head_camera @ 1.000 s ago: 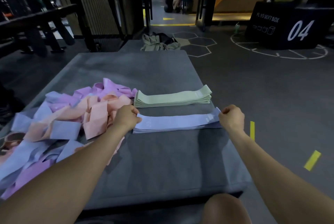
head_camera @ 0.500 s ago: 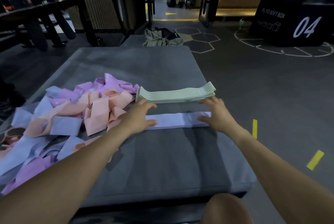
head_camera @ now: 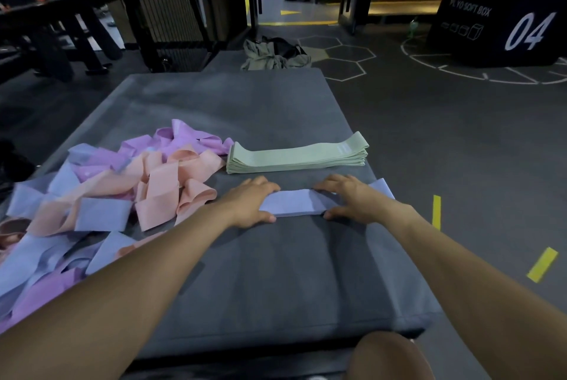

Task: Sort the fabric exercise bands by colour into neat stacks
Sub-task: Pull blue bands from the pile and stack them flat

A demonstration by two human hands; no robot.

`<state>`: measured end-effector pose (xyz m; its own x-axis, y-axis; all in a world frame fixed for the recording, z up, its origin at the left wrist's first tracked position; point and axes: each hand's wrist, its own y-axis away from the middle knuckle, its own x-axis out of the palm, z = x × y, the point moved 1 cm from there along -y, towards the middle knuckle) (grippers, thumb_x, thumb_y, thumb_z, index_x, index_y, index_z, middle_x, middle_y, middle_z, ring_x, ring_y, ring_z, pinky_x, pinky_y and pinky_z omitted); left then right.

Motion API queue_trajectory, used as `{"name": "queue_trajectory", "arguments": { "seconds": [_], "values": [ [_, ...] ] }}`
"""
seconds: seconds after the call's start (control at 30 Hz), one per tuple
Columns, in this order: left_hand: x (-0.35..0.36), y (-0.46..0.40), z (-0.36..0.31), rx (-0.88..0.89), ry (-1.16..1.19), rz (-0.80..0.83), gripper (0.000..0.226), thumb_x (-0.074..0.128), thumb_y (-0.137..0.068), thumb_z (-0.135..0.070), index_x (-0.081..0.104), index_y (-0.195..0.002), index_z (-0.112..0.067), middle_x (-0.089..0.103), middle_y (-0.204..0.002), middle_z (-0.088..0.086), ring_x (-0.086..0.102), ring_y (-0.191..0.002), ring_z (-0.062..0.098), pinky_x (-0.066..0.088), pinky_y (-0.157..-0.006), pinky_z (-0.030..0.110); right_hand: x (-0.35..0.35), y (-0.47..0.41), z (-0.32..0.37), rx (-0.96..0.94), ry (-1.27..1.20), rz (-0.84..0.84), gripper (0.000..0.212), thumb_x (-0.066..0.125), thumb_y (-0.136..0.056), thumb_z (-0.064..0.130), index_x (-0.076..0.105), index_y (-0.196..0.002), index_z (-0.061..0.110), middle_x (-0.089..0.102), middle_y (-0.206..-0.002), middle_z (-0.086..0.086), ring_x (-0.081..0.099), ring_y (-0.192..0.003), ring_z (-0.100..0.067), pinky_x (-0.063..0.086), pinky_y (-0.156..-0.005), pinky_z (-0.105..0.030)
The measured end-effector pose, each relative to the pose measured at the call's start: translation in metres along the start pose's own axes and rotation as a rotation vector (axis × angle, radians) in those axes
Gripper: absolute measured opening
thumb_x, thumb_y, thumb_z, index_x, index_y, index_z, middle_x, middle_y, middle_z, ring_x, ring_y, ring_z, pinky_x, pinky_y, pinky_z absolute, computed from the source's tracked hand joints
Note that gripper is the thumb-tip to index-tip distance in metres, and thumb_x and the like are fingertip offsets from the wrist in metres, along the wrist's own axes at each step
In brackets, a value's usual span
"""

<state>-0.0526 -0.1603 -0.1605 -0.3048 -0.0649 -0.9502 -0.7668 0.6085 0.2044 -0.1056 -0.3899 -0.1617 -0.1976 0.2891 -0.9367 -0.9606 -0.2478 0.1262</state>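
A flat stack of pale blue bands [head_camera: 296,206] lies across the grey mat [head_camera: 260,281] in front of me. My left hand [head_camera: 250,204] presses flat on its left end with straight fingers. My right hand [head_camera: 352,198] presses flat on its right part, and the band's right tip shows beyond it. Just behind lies a neat stack of green bands [head_camera: 297,157]. To the left sprawls a loose heap of purple, peach and blue bands [head_camera: 122,183].
The mat's right edge drops to dark gym floor with yellow tape marks [head_camera: 541,264]. A black soft box marked 04 [head_camera: 503,26] stands far right. A bag and clothing [head_camera: 274,54] lie behind the mat. A person sits far back in the corridor. My knee [head_camera: 386,358] shows below.
A second ago both hands gripped the blue band's ends in fists, stretched wide. Since then they opened, moved inward, and now lie flat on the blue stack.
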Motion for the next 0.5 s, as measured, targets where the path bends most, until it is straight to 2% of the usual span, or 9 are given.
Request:
{"name": "queue_trajectory", "arguments": {
  "seconds": [0.13, 0.23, 0.3, 0.43, 0.5],
  "values": [
    [0.000, -0.003, -0.013, 0.001, -0.001, -0.017, 0.088, 0.068, -0.079, -0.044, 0.018, -0.147, -0.024, 0.023, -0.149, -0.001, 0.025, -0.137, 0.021, 0.028, -0.110, 0.039, -0.006, 0.012, -0.009, 0.024, 0.021, -0.060, 0.072, 0.070, -0.080, 0.036, 0.034, -0.142, 0.027, 0.037, -0.140, 0.001, 0.034, -0.125, -0.026, 0.029, -0.106, -0.033],
    [0.004, -0.010, -0.028, 0.014, 0.001, -0.021, 0.092, 0.068, -0.078, -0.048, 0.015, -0.148, -0.022, 0.020, -0.150, 0.000, 0.022, -0.138, 0.022, 0.027, -0.111, 0.039, -0.011, 0.024, -0.022, 0.069, 0.063, -0.080, 0.073, 0.070, -0.079, 0.041, 0.036, -0.141, 0.024, 0.039, -0.139, -0.001, 0.036, -0.124, -0.026, 0.028, -0.105, -0.032],
    [0.008, -0.016, -0.035, 0.014, 0.004, -0.013, 0.087, 0.066, -0.080, -0.047, 0.018, -0.147, -0.020, 0.024, -0.148, 0.002, 0.025, -0.137, 0.024, 0.029, -0.110, 0.040, -0.014, 0.029, -0.027, 0.086, 0.090, -0.074, 0.072, 0.068, -0.080, 0.043, 0.036, -0.141, 0.022, 0.040, -0.139, -0.002, 0.038, -0.121, -0.025, 0.028, -0.104, -0.029],
    [0.011, -0.021, -0.039, 0.012, 0.050, -0.036, 0.061, 0.063, -0.084, -0.042, 0.037, -0.136, -0.023, 0.035, -0.134, 0.001, 0.034, -0.128, 0.021, 0.035, -0.105, 0.040, -0.014, 0.032, -0.032, 0.107, 0.071, -0.059, 0.066, 0.066, -0.083, 0.039, 0.039, -0.140, 0.018, 0.043, -0.133, -0.005, 0.039, -0.121, -0.024, 0.029, -0.099, -0.025],
    [0.011, -0.022, -0.039, 0.004, 0.068, -0.039, 0.057, 0.064, -0.084, -0.041, 0.040, -0.133, -0.024, 0.036, -0.131, 0.000, 0.035, -0.126, 0.020, 0.036, -0.104, 0.041, -0.013, 0.033, -0.032, 0.115, 0.050, -0.059, 0.065, 0.067, -0.083, 0.037, 0.040, -0.139, 0.018, 0.043, -0.132, -0.006, 0.039, -0.121, -0.024, 0.030, -0.099, -0.025]
  ]
}}
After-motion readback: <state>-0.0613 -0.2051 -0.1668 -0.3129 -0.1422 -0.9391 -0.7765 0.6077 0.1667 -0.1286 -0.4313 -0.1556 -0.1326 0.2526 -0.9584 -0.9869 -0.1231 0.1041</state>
